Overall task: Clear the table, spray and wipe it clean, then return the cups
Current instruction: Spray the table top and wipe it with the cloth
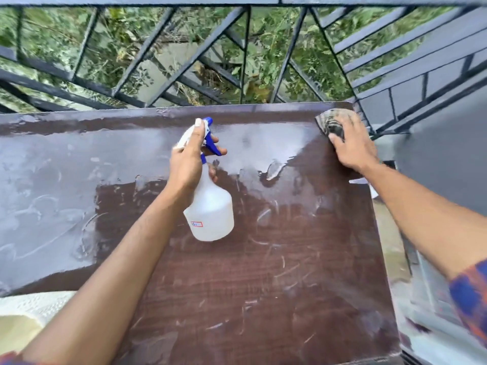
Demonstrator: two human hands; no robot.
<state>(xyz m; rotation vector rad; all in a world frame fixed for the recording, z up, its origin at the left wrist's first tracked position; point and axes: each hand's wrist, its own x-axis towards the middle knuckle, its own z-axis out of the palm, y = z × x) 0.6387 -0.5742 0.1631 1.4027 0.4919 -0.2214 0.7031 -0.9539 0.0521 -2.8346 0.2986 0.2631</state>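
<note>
Spray bottle [210, 206]: milky white body, white head; trigger [212, 147] blue; label [197, 224] white, red border
Worktop [263, 285]: dark reddish-brown wood grain, pale scratches, grey-white sheen across far and left parts
Cloth [332, 123]: grey, dark stripes
Railing [147, 48]: black-grey, diagonal lattice
Sleeve [471, 299]: blue and orange patches
Foliage [266, 35]: green
Fabric [34, 304], near left: white, textured
</note>
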